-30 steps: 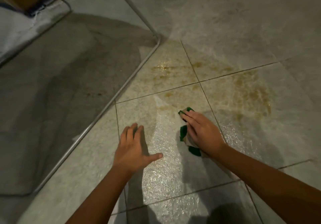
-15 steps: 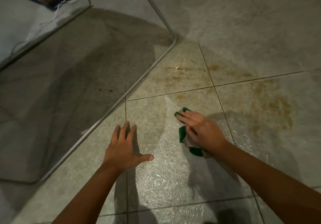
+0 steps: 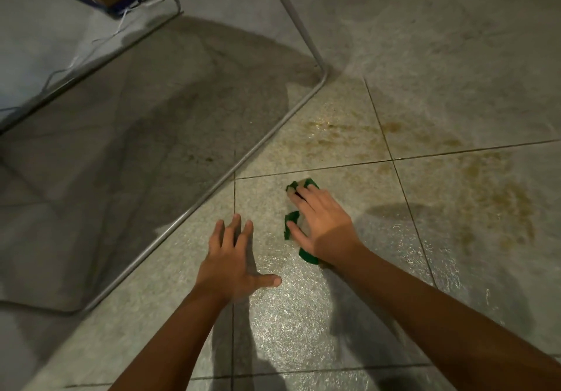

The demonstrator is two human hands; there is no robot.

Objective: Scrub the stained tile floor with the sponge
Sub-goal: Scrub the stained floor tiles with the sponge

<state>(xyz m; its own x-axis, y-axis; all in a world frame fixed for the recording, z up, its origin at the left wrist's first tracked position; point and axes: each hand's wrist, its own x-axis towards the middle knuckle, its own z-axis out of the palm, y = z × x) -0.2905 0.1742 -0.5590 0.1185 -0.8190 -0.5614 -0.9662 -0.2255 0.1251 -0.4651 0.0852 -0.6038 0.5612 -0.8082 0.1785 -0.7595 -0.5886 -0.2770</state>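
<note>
The right hand (image 3: pixel 321 223) is pressing a green sponge (image 3: pixel 293 222) flat against the tile floor (image 3: pixel 303 324), fingers spread over the top of it and the thumb curling round its near edge, so the sponge is being gripped and pushed down at once. The sponge is sitting just on the near side of the grout cross (image 3: pixel 392 160), with only its green corners showing around the hand. The left hand (image 3: pixel 233 264) is lying open and empty on the floor, palm down, fingers splayed, just beside the sponge on the side away from the grout cross; it looks to be bracing the person's weight.

The brown stains (image 3: pixel 498 205) are spreading around the grout cross: streaks beyond it, and a broad patch to its right, apart from the sponge. The tile under the hands is glistening wet and looks largely clean, so the scrubbing probably needs to be travelling toward and past the grout cross. Doing it well likely means keeping the palm's weight over the sponge, working in short overlapping strokes, and taking care along the grout lines where dirt settles. A metal frame leg (image 3: pixel 194 208) is running along the floor to the left of the grout cross, so strokes that way should be stopping short of it.
</note>
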